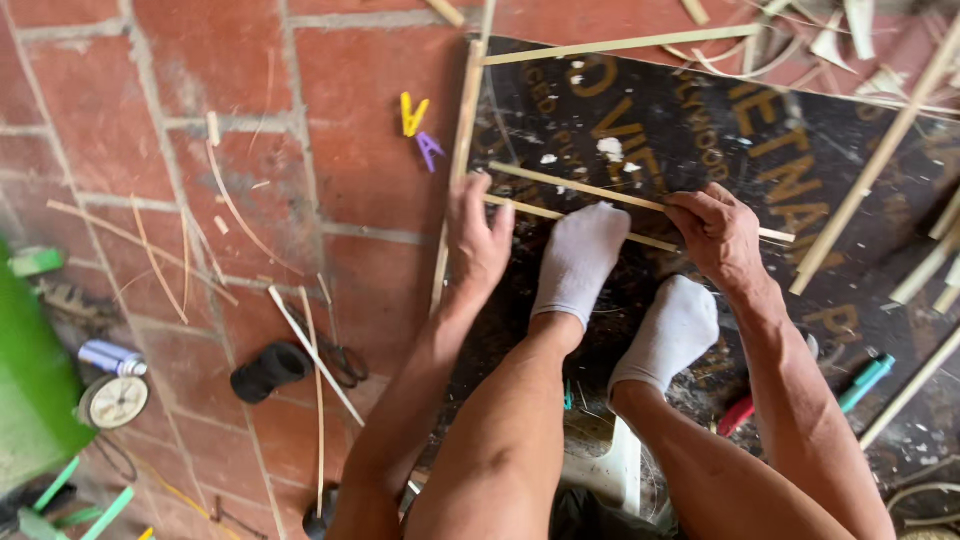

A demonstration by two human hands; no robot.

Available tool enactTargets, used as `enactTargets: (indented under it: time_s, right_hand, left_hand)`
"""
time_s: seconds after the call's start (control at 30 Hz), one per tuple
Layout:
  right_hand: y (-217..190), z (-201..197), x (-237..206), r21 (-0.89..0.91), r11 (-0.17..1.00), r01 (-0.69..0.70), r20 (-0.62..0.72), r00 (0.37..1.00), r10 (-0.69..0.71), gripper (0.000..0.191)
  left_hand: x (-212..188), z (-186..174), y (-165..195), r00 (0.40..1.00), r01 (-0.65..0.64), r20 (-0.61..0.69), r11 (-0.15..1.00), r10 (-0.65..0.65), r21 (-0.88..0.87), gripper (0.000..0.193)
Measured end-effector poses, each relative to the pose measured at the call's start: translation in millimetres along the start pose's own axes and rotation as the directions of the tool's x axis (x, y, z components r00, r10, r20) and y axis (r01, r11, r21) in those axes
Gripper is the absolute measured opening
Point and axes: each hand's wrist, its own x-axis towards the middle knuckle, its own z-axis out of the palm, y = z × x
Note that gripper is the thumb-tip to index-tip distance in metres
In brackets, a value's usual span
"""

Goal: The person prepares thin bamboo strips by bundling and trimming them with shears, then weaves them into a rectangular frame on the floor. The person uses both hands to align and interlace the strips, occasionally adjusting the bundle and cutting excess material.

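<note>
Head view: two thin bamboo strips (pixel 600 195) across dark board (pixel 780 150), left hand (pixel 478 235) and right hand (pixel 718 232) apart, each pinching an end, socked foot (pixel 580 258) beside them; frame apparently barely begun, loose strips (pixel 880 150) unjoined around.

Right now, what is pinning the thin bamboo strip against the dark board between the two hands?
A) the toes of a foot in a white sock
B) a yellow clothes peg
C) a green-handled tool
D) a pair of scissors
A: the left hand and right hand each grip the bamboo strip lying across the dark board, and the white-socked foot rests its toes on the strip between them.
</note>
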Motion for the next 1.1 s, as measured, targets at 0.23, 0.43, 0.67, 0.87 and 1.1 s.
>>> enactTargets:
  time_s: [0.23, 0.43, 0.67, 0.87, 1.1]
  right_hand:
    - [-19.0, 17.7, 12.8, 0.028, 0.999, 0.019, 0.077, 0.997, -0.021, 0.014]
    - [-25.7, 21.5, 29.5, -0.053, 0.996, 0.077, 0.073, 0.995, -0.073, 0.012]
    - [-31.4, 29.4, 30.3, -0.132, 0.985, 0.112, 0.072, 0.992, -0.103, 0.015]
    - [-36.6, 40.4, 24.8, -0.309, 0.937, 0.165, 0.064, 0.986, -0.153, 0.012]
    - [-50.2, 40.3, 9.9, -0.287, 0.941, 0.180, -0.003, 0.982, -0.188, 0.021]
  left_hand:
    - [-38.7, 13.4, 0.0, 0.976, -0.079, 0.216, 0.966, 0.024, 0.247, 0.075]
    - [-36.1, 14.3, -7.4, 0.981, -0.134, 0.171, 0.959, 0.093, 0.248, 0.080]
    - [-36.4, 12.6, -9.6, 0.985, -0.121, 0.145, 0.969, 0.091, 0.213, 0.081]
    - [-37.5, 14.2, -14.1, 0.987, -0.112, 0.134, 0.977, 0.088, 0.182, 0.082]
    - [-41.0, 16.7, -14.6, 0.985, -0.131, 0.141, 0.972, 0.105, 0.193, 0.078]
